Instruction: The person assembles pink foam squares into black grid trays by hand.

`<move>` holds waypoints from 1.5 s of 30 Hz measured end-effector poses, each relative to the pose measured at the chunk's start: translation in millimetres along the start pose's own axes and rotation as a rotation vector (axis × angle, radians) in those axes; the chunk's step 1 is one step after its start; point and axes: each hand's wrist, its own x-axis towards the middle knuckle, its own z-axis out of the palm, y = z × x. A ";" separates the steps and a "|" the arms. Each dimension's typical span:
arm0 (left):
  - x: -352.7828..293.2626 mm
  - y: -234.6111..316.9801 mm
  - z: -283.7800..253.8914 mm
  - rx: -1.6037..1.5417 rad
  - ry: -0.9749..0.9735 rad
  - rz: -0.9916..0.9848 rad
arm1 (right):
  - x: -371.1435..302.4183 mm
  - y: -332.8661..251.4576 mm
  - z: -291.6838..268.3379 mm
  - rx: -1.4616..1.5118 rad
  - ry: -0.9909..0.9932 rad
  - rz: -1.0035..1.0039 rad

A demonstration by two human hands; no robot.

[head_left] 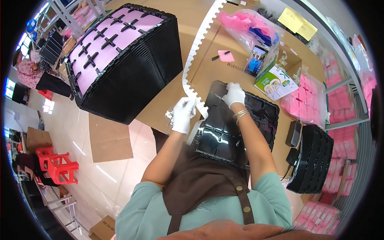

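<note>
- Workshop table [172, 104], brown; black tray [256, 120] at centre.
- Left hand [183, 115] pinches white notched strip [196, 52] running toward 12 o'clock: light, floppy, best gripped at its edges.
- Right hand [233, 94] pressed flat on the tray's far rim.

Glossy black plastic tray [240, 128], matt white, seemingly paper strip [196, 52], smooth wooden table [192, 16].
</note>
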 end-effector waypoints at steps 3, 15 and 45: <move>-3.3 1.6 1.0 0.027 0.026 -0.009 | -27.9 -3.8 4.3 0.521 0.132 -0.159; -15.1 -2.0 20.5 -0.023 -0.116 -0.151 | -102.7 -10.3 -13.6 1.177 -0.235 -0.189; -31.3 -8.1 32.0 0.035 -0.116 -0.141 | -129.1 -12.3 -2.2 1.411 -0.088 -0.116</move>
